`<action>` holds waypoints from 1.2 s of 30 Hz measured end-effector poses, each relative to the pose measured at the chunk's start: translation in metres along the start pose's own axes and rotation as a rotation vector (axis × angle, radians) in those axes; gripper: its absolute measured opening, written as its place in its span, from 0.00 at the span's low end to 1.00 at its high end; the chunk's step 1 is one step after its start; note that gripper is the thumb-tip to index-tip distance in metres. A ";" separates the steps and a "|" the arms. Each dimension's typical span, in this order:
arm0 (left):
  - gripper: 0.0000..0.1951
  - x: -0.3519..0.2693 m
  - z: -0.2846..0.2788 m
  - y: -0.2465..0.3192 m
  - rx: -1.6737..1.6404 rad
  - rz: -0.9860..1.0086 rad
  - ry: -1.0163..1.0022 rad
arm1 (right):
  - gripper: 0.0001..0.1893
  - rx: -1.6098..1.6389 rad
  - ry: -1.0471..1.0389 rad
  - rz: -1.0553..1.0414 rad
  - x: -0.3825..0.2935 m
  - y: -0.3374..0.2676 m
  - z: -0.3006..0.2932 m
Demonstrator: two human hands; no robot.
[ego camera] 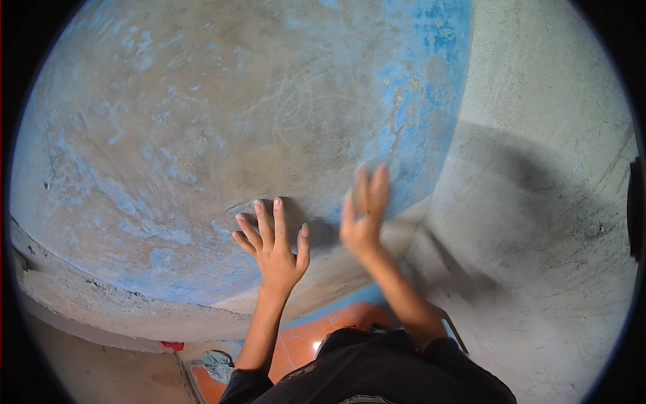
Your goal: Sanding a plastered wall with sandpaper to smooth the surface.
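A broad concrete slab [227, 116] with worn, flaking blue paint fills most of the view before me. My left hand [275, 247] lies near its close edge with fingers spread and nothing held. To its right, my right hand [366, 217] is blurred, raised or moving over the slab near the right-hand blue band. A pale, faint shape shows at its fingertips, too blurred to name, and whether the fingers hold it is unclear. Light curved scratches mark the slab beyond both hands.
A rough grey plastered wall [535, 202] adjoins the slab on the right, with shadows on it. Below are an orange tiled floor [287, 348], a crumpled grey cloth [218, 364] and a small red object [172, 346]. The slab's rough concrete rim [126, 313] curves along the lower left.
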State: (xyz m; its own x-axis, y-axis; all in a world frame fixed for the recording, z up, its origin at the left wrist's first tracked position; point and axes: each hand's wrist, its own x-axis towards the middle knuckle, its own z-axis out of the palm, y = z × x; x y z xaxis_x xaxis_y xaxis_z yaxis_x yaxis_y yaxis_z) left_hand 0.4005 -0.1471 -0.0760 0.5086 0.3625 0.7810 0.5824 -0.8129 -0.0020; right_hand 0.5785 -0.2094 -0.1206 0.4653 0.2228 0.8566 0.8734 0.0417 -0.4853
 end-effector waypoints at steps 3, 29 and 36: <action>0.32 0.000 -0.003 -0.007 0.059 0.039 0.045 | 0.31 0.057 0.196 0.045 0.082 0.013 -0.027; 0.34 -0.046 -0.075 -0.120 0.029 -0.158 0.162 | 0.39 -0.219 0.058 -0.318 0.143 -0.106 -0.003; 0.33 -0.065 -0.111 -0.178 0.051 -0.157 0.144 | 0.39 -0.280 -0.534 -0.589 0.015 -0.159 0.052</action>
State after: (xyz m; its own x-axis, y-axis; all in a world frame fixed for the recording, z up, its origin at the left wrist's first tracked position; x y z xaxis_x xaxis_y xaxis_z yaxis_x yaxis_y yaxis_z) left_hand 0.1934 -0.0765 -0.0570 0.3154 0.4105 0.8556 0.6802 -0.7265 0.0979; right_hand 0.4395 -0.1616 -0.0396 -0.1465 0.6741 0.7239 0.9883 0.0679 0.1368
